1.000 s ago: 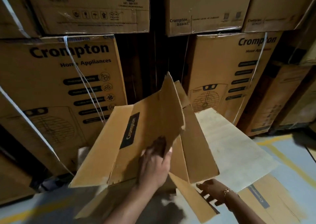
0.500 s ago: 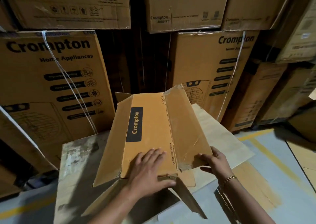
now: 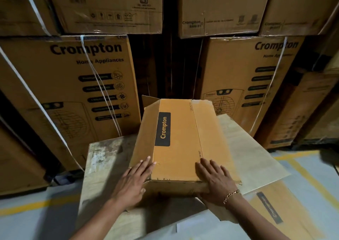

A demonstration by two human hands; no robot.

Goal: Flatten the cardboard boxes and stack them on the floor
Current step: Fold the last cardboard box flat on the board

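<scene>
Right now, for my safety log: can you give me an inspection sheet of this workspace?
Surface: grey floor with yellow lines, pale boards on it.
Job's things: box on the boards, not yet flat; flattened box on the floor at right.
Clutter: nothing seen.
Hands: left hand and right hand both open, flat on the box.
Cables: nothing seen; white straps bind the cartons.
Surroundings: stacked cartons behind.

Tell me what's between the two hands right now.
Head view: only bare top panel of the cardboard box lies between the left hand and right hand.
</scene>
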